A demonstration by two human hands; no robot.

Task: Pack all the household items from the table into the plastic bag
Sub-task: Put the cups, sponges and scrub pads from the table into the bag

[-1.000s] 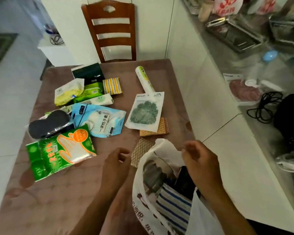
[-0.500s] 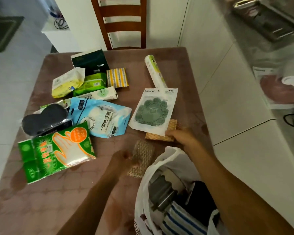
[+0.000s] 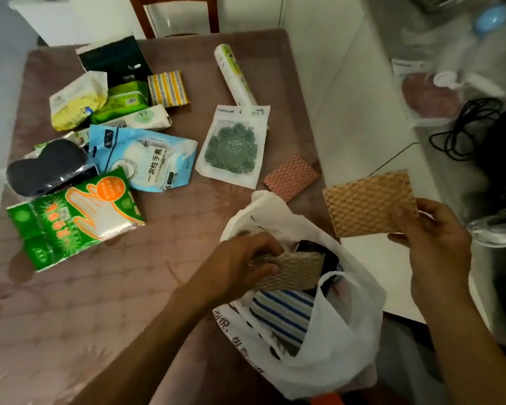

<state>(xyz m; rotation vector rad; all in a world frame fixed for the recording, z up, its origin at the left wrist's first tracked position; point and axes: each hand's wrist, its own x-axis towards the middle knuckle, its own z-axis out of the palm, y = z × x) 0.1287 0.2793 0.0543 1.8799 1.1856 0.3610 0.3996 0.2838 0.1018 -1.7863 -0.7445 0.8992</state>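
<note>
bag (image 3: 327,355): white plastic, lower centre, mouth open; I see a striped cloth (image 3: 284,312) and dark items inside
left hand (image 3: 240,264): gripping beige pad (image 3: 289,271) in the bag mouth
right hand (image 3: 433,244): pinching tan pad (image 3: 368,204), right of bag
table (image 3: 85,317): pink pad (image 3: 291,176), packets at upper left

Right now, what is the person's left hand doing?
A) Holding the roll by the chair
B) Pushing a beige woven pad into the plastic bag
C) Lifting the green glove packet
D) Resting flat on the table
B: the left hand grips a beige woven pad inside the mouth of the white plastic bag, while the green glove packet lies untouched on the table.
</note>
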